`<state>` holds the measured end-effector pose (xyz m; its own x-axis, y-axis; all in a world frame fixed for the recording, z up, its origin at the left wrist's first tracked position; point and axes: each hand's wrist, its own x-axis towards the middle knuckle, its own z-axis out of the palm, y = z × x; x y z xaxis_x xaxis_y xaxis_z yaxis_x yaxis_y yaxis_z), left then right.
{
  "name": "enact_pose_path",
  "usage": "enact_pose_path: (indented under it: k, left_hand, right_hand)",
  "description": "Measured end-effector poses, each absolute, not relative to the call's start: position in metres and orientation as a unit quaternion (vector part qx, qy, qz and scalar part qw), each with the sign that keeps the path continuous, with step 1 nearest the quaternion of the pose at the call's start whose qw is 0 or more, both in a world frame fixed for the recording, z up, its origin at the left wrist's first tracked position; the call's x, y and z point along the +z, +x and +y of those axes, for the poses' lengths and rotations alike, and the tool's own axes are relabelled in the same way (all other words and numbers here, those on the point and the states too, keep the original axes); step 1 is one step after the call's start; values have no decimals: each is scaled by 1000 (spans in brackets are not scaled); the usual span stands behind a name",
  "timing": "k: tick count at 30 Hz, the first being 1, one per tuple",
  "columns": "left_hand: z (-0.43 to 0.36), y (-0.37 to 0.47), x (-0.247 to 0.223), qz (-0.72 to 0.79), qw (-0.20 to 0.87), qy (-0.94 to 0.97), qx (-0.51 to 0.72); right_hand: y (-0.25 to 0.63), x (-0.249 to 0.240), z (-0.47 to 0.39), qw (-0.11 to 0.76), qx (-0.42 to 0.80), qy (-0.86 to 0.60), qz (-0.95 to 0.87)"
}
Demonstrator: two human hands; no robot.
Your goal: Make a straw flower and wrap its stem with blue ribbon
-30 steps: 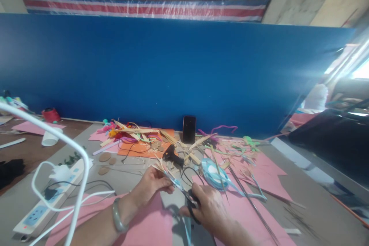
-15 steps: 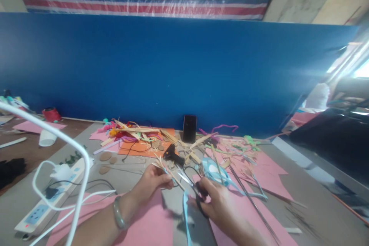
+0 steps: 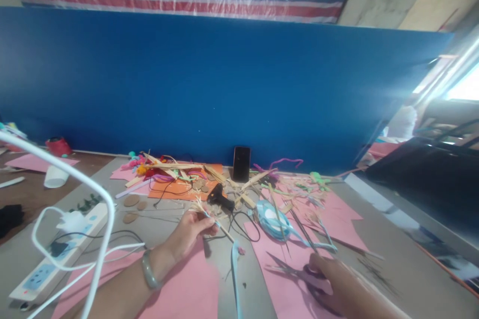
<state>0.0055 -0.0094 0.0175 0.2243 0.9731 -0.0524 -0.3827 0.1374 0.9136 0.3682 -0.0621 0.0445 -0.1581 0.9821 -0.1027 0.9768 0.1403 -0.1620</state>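
Near the middle, my left hand (image 3: 194,227) pinches a thin stick (image 3: 225,232) that has frayed straw-coloured strands at its upper end. A light blue ribbon (image 3: 235,274) hangs down from the stick's lower end. At the lower right, my right hand (image 3: 331,279) has its fingers in the handles of a pair of scissors (image 3: 290,270). The blades are parted and point left, over pink paper (image 3: 264,291), away from the ribbon. A roll of light blue ribbon (image 3: 275,222) lies beyond the scissors.
A black glue gun (image 3: 220,198) with its cord lies beyond my left hand. A phone (image 3: 241,163) leans on the blue partition (image 3: 224,75). At left are a white power strip (image 3: 60,254) and a white curved tube (image 3: 107,204). Straw strips and wood slices are scattered about.
My right hand and the scissors have moved right, away from the stick and ribbon. My left hand still holds the stick. The view has shifted slightly.
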Motion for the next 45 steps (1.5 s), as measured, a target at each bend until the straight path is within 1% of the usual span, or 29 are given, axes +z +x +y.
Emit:
enact_pose_path:
  k: [3, 6, 8, 9, 12, 13, 14, 15, 18, 20, 22, 25, 26, 27, 29, 31, 34, 36, 40, 45]
  left_hand:
    - [-11, 6, 20, 364, 659, 417, 509]
    - [-12, 6, 24, 365, 655, 413, 517]
    - [-12, 6, 25, 372, 648, 417, 518]
    - [-11, 6, 25, 380, 643, 422, 514]
    - [-10, 7, 23, 396, 632, 421, 516]
    - [-9, 7, 22, 392, 633, 415, 523]
    - [-10, 7, 22, 386, 635, 410, 529]
    - [-10, 8, 22, 381, 635, 407, 534]
    - [-12, 10, 22, 382, 630, 409, 539]
    - [-13, 10, 23, 394, 621, 406, 542]
    - [-13, 10, 24, 408, 611, 406, 544]
    - [-11, 9, 27, 418, 595, 411, 550]
    - [-10, 9, 28, 416, 594, 411, 552]
    - [-9, 10, 28, 413, 595, 412, 554]
    - [-8, 11, 28, 410, 599, 414, 549]
    - [-7, 12, 27, 416, 600, 422, 538]
    - [-5, 12, 25, 429, 597, 435, 520]
    - [-4, 10, 24, 432, 591, 451, 511]
    - [-1, 7, 21, 421, 567, 487, 514]
    - [-2, 8, 21, 414, 564, 497, 514]
  right_hand:
    - [376, 38, -61, -10, 102, -652, -751]
    - [372, 38, -59, -13, 77, -658, -749]
    - [367, 41, -59, -18, 93, -662, -743]
    - [365, 43, -59, -33, 127, -669, -731]
    - [360, 55, -58, -81, 279, -689, -664]
    - [358, 62, -56, -88, 316, -686, -649]
    - [355, 70, -55, -85, 319, -679, -656]
    - [351, 79, -53, -82, 286, -668, -682]
    - [330, 102, -49, -70, 99, -651, -749]
    - [312, 107, -50, -50, 85, -628, -772]
    - [300, 99, -52, -48, 88, -592, -800]
    - [295, 74, -53, -106, 36, -565, -817]
    - [295, 67, -51, -107, 17, -572, -813]
    - [295, 62, -49, -91, -3, -585, -806]
    - [287, 60, -44, -32, -9, -598, -801]
    - [269, 66, -39, 29, 42, -582, -812]
    - [230, 74, -31, 119, 144, -518, -835]
    - [207, 74, -24, 159, 169, -506, -831]
    - [180, 65, -15, 187, 150, -495, -835]
    - [173, 56, -13, 213, 111, -477, -845]
